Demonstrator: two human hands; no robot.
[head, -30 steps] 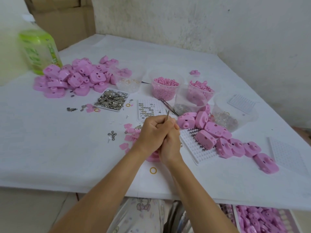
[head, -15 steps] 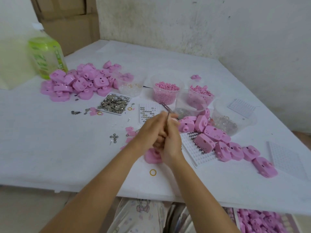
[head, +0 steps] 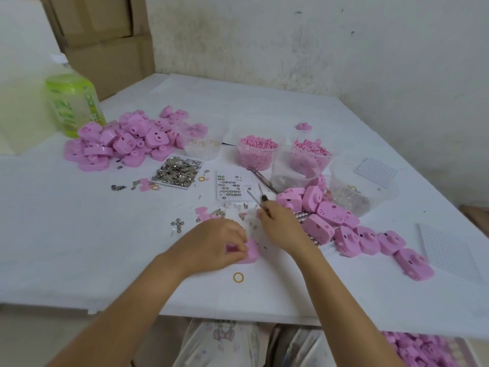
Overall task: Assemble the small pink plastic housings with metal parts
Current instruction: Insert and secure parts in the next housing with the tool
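1. Far left, a green plastic bottle [head: 72, 104] stands on the white table [head: 66, 247].
2. Behind it, brown cardboard boxes [head: 105, 43] are stacked in the corner.
3. A stained white wall [head: 317, 43] runs along the table's far side.
4. Under the near edge, pale fabric [head: 219, 343] with a cartoon print peeks out.
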